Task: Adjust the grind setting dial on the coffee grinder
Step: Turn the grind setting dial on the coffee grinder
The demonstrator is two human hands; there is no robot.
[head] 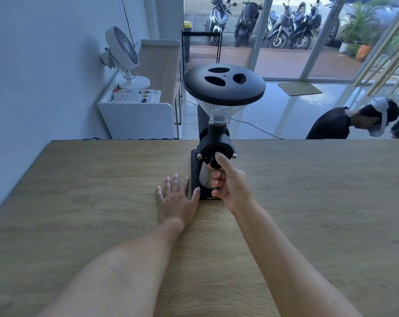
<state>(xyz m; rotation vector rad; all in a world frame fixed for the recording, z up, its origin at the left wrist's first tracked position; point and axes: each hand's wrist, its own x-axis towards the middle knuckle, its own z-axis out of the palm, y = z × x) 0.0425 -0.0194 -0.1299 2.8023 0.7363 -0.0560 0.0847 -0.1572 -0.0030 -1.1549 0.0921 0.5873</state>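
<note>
Thumb and fingers of our right hand (228,179) pinch the dial (214,164); left hand (176,197) lies flat and open on the table (79,191); next we think a small turn.

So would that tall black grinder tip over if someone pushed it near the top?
Probably fairly easily: the coffee grinder carries a wide hopper high above a narrow base. The left hand rests flat beside the base, perhaps steadying it. The hopper looks empty, so less top-heavy.
</note>
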